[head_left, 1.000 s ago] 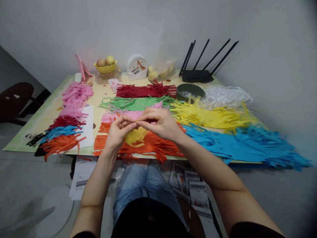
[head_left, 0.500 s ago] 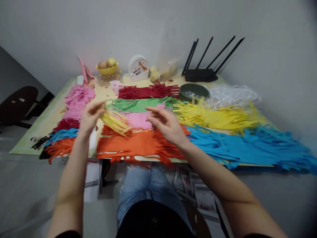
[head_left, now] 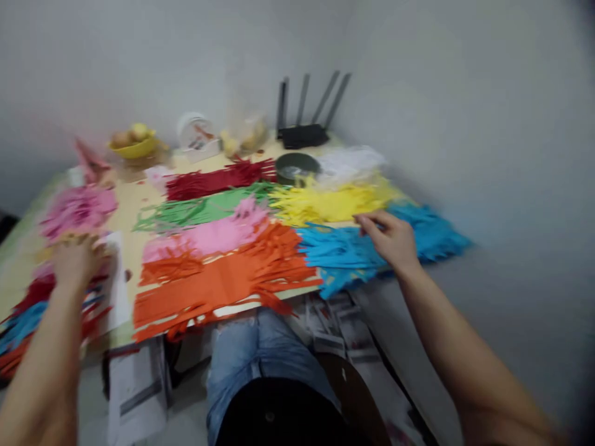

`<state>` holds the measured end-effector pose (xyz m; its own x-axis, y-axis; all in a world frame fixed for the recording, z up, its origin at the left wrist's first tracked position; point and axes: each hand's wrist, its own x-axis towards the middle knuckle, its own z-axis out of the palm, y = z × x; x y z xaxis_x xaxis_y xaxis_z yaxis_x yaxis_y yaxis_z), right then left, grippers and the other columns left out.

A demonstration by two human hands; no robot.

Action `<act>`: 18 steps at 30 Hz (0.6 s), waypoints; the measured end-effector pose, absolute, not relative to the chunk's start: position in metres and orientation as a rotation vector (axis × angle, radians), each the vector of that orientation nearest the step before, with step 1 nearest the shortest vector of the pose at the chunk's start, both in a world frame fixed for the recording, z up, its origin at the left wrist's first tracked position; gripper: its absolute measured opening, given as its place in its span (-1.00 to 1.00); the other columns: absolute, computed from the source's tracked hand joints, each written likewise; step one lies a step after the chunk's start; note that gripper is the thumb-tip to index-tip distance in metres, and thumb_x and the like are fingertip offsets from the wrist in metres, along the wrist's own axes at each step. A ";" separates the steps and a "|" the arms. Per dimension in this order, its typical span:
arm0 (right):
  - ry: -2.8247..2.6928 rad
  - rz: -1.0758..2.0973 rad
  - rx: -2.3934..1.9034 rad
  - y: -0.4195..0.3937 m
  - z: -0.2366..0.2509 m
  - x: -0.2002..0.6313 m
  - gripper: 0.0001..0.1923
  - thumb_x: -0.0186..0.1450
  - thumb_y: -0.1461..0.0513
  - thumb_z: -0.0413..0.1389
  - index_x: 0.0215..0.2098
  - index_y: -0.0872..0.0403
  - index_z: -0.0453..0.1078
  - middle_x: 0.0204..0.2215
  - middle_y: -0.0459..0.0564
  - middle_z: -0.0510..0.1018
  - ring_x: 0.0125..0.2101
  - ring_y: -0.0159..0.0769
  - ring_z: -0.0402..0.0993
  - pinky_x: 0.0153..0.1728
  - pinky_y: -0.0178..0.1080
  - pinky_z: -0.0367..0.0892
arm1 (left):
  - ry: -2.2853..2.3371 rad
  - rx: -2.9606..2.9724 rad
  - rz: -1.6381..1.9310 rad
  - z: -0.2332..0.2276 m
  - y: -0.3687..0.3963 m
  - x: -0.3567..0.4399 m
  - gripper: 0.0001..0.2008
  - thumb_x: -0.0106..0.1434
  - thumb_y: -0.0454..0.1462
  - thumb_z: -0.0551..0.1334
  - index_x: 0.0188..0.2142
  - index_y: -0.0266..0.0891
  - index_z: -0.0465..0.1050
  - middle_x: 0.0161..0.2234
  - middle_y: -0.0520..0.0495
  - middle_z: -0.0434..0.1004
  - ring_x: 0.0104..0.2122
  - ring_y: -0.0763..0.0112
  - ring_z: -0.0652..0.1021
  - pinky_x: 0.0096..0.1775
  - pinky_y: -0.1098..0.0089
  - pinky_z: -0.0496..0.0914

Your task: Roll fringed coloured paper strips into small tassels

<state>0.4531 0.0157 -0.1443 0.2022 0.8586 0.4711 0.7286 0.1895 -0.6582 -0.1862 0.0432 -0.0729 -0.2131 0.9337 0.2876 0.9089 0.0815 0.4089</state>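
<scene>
A: Head view, the only one. What has changed?

B: Half a second back the left hand was lifting a yellow fringed bundle over the middle of the table. Now the left hand (head_left: 74, 260) is at the far left of the frame, down on the pile of bundles (head_left: 28, 313) at the left edge, red, blue and orange, with the pink pile (head_left: 79, 207) just above it.

A: Is the yellow bundle in it?

B: I cannot tell. The hand is smeared by motion, the knuckles face the camera and the fingers are hidden. No yellow shows there.

A: And the other hand?

B: The right hand (head_left: 390, 238) has gone from the middle to the right of centre. It rests on the blue strips (head_left: 334, 251), fingers loosely spread and pointing left, the tips near the lower edge of the yellow strips (head_left: 325, 204). It holds nothing that I can see.

A: So what do you make of it?

B: My guess is that one bundle has been set aside at the left and the right hand is reaching for fresh strips. The camera has also swung right; the router (head_left: 302, 133) now sits at upper centre.
</scene>
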 end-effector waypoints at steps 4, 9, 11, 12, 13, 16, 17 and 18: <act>-1.870 -0.062 -1.960 0.056 -0.135 0.544 -0.64 0.36 0.25 -0.05 -0.10 0.27 0.53 -0.12 0.31 0.62 -0.11 -0.03 0.54 -0.08 -0.05 0.42 | 2.046 2.439 0.764 -0.047 0.097 -0.086 -0.72 0.17 -0.04 0.07 -0.30 0.02 0.51 0.06 0.00 0.57 0.22 -0.01 0.40 0.26 -0.12 0.15; -2.211 0.052 -1.895 0.095 -0.136 0.570 -0.71 0.24 0.36 0.07 -0.12 0.23 0.56 -0.08 0.22 0.61 -0.03 -0.11 0.48 0.06 -0.15 0.31 | 1.248 2.752 0.781 -0.048 0.132 0.139 -0.66 0.25 -0.03 0.08 -0.25 -0.07 0.59 -0.18 -0.15 0.64 -0.10 0.05 0.59 0.02 0.04 0.45; -2.348 0.075 -1.812 0.103 -0.142 0.558 -0.69 0.24 0.35 0.10 -0.07 0.21 0.54 -0.04 0.21 0.58 0.03 -0.10 0.43 0.09 -0.16 0.26 | 0.997 2.758 0.566 -0.062 0.136 0.225 -0.67 0.30 -0.14 0.08 -0.15 -0.17 0.59 -0.12 -0.14 0.64 -0.12 0.18 0.60 0.01 0.20 0.47; -2.402 0.082 -1.782 0.105 -0.145 0.551 -0.69 0.24 0.34 0.12 -0.06 0.20 0.54 -0.04 0.21 0.57 0.04 -0.10 0.41 0.10 -0.16 0.24 | 0.916 2.732 0.418 -0.071 0.137 0.262 -0.68 0.32 -0.20 0.09 -0.10 -0.20 0.58 -0.10 -0.15 0.63 -0.11 0.23 0.60 0.03 0.26 0.45; -2.440 0.085 -1.769 0.108 -0.148 0.546 -0.70 0.25 0.33 0.12 -0.06 0.20 0.53 -0.04 0.21 0.57 0.04 -0.10 0.41 0.08 -0.16 0.24 | 0.895 2.709 0.272 -0.080 0.139 0.294 -0.69 0.33 -0.25 0.10 -0.07 -0.22 0.57 -0.07 -0.14 0.63 -0.09 0.26 0.60 0.04 0.30 0.43; -2.464 0.079 -1.823 0.114 -0.155 0.542 -0.73 0.30 0.34 0.05 -0.10 0.23 0.52 -0.10 0.26 0.57 -0.05 -0.09 0.47 -0.05 -0.18 0.26 | 0.970 2.704 0.146 -0.110 0.145 0.353 -0.71 0.25 -0.35 0.18 -0.08 -0.31 0.57 -0.07 -0.25 0.61 -0.06 0.16 0.59 0.05 0.27 0.42; -2.451 0.077 -1.855 0.117 -0.157 0.543 -0.73 0.33 0.35 0.02 -0.11 0.24 0.52 -0.12 0.27 0.58 -0.09 -0.09 0.49 -0.11 -0.19 0.26 | 1.018 2.705 0.139 -0.119 0.149 0.362 -0.71 0.23 -0.37 0.19 -0.08 -0.36 0.56 -0.06 -0.31 0.60 -0.05 0.11 0.59 0.05 0.23 0.42; -2.433 0.079 -1.881 0.118 -0.158 0.545 -0.73 0.35 0.35 -0.01 -0.12 0.25 0.52 -0.13 0.27 0.58 -0.12 -0.10 0.50 -0.16 -0.20 0.25 | 1.063 2.703 0.132 -0.127 0.153 0.366 -0.70 0.21 -0.39 0.19 -0.08 -0.39 0.56 -0.06 -0.36 0.58 -0.04 0.08 0.58 0.05 0.20 0.41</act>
